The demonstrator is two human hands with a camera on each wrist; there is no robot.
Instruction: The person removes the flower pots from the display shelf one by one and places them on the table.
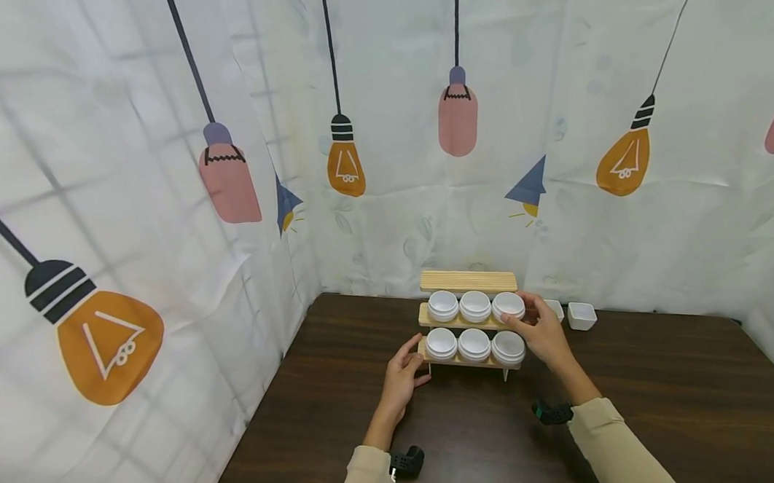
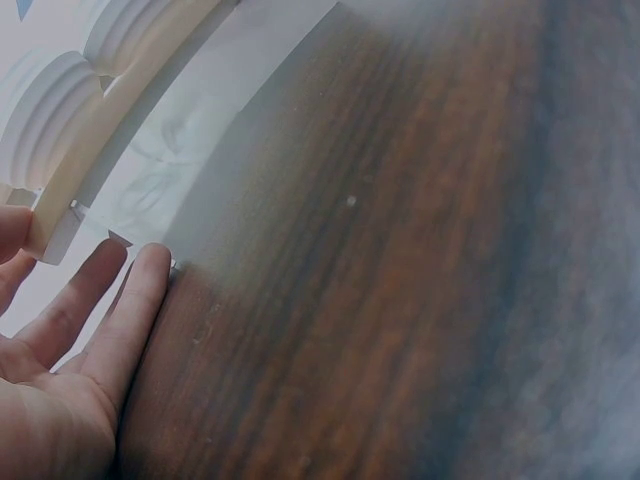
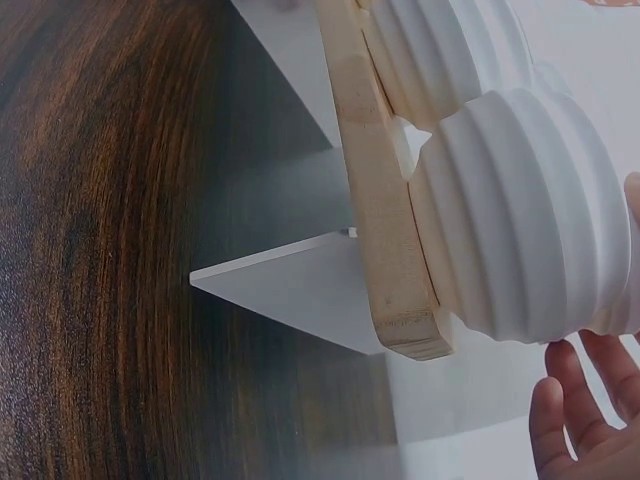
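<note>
A tiered wooden rack (image 1: 468, 281) with white supports stands on the table, its lower two tiers carrying white ribbed cups. At the left end of the lowest board (image 2: 120, 110), my left hand (image 1: 399, 376) pinches the wood, thumb on top and other fingers spread below. My right hand (image 1: 544, 335) holds the right-hand cup (image 1: 508, 304) of the middle tier, thumb in front and fingers round its far side. In the right wrist view a ribbed lower-tier cup (image 3: 520, 220) partly covers that hand's fingers (image 3: 575, 390). The top tier carries no cup.
Two small white square dishes, one of them a dish (image 1: 582, 316) by the back edge, stand right of the rack. The dark wood table (image 1: 476, 441) meets a white curtain (image 1: 387, 241) printed with lamps at the back and left.
</note>
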